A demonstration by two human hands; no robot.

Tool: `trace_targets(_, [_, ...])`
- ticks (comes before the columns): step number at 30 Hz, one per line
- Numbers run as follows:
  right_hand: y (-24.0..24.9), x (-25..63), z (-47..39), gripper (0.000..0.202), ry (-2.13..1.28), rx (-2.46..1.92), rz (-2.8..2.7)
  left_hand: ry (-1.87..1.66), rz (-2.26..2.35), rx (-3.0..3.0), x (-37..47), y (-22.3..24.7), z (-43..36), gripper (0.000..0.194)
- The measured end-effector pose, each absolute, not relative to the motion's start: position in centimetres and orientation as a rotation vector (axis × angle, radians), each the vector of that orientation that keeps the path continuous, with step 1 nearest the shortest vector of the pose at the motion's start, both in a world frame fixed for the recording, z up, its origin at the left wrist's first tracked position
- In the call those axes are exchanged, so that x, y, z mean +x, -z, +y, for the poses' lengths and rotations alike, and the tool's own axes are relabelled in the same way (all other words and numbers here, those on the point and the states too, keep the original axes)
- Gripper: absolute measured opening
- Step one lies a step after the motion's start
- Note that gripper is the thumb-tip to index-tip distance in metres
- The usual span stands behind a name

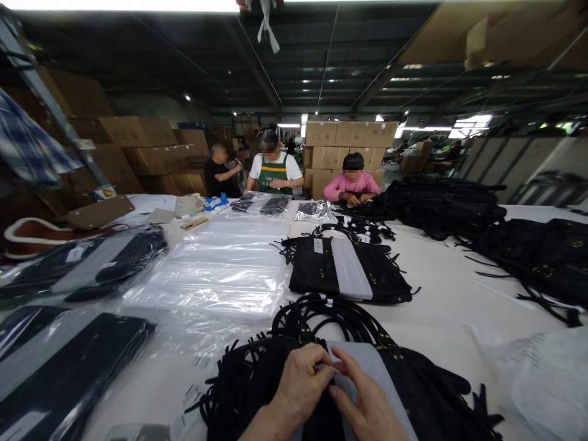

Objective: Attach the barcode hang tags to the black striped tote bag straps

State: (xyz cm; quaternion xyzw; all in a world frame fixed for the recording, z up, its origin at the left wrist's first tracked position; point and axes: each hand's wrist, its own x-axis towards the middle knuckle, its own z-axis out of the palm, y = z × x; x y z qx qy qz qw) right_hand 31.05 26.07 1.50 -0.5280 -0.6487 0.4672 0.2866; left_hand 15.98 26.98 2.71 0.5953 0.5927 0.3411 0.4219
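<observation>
A black fringed bag (422, 380) lies flat just in front of me, its looped black handles (353, 315) toward the far side. A pale grey sheet (386, 373) runs down its middle. Over that sheet my left hand (296, 383) is closed, thumb against curled fingers, on a thin whitish piece (324, 366). My right hand (365, 395) meets it from the other side, thumb and fingertips bent in at the same piece. Most of the piece is hidden by the fingers, so its kind cannot be told.
Another black bag with a pale band (351, 269) lies beyond. Clear plastic bags (215, 263) are stacked at centre left, with packed black bags (78, 361) further left. Black bags pile up (441, 205) at the right, near crumpled white plastic (546, 373). Several people work across the table.
</observation>
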Motion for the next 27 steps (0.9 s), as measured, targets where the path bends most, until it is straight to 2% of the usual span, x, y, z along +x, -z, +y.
trace_targets(2, [-0.9, 29.9, 26.4, 0.041, -1.370, -1.410, -1.681, -0.834, 1.524, 1.472, 15.3, -2.8, 27.1, 0.011])
trace_targets(4, [-0.8, 29.3, 26.9, 0.041, -1.388, -1.420, -1.660, -0.788, 1.525, 1.478, 14.2, -2.8, 27.5, 0.006])
trace_targets(5, [-0.8, 29.2, 27.2, 0.042, -1.349, -1.440, -1.656, -0.760, 1.536, 1.498, 13.4, -2.7, 27.9, 0.006])
trace_targets(9, [-1.4, 29.2, 28.5, 0.040, -1.082, -1.560, -1.725, -0.651, 1.789, 1.543, 10.7, -1.8, 30.2, 0.028])
trace_targets(12, [-1.2, 28.8, 29.2, 0.036, -0.924, -1.639, -1.873, -0.585, 1.865, 1.482, 10.2, -0.9, 32.0, 0.026])
trace_targets(20, [-0.8, 28.1, 30.8, 0.028, -0.341, -1.810, -2.227, -0.650, 1.715, 1.083, 11.7, -0.5, 33.8, 0.017])
trace_targets(27, [-0.3, 28.0, 30.7, 0.027, -0.183, -1.767, -2.352, -0.814, 1.416, 0.910, 11.8, -1.1, 33.6, 0.020])
